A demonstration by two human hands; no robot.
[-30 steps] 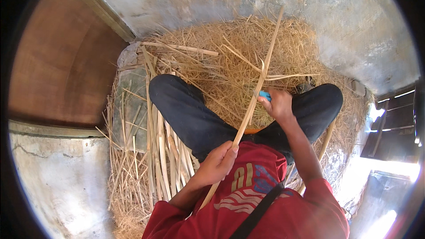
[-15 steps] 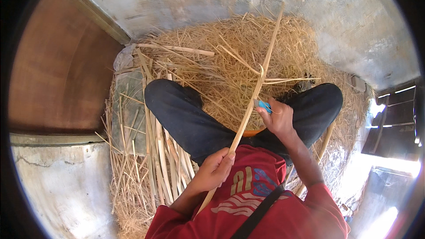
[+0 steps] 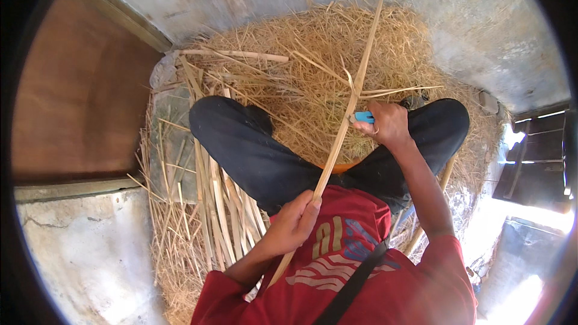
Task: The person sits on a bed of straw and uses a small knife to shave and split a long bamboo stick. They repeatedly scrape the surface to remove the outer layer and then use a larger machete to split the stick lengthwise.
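A long, pale bamboo strip slants from my torso up and away to the right, over my crossed legs. Near its lower part my left hand is closed around it. In my right hand is a blue-handled knife, gripped in closed fingers. Its blade rests against the right edge of the strip, about midway along. A thin curled shaving stands off the strip farther up. Under the strip, between my legs, part of an orange rim shows; the rest of it is hidden.
A deep heap of shavings covers the floor ahead. Several split bamboo strips lie beside my left leg, next to a grey slab. A brown door panel stands at left, a plaster wall at the back, dark boards at right.
My right hand and the knife have moved up and outward along the strip, and the blue handle has turned more level. My left hand keeps its hold on the strip.
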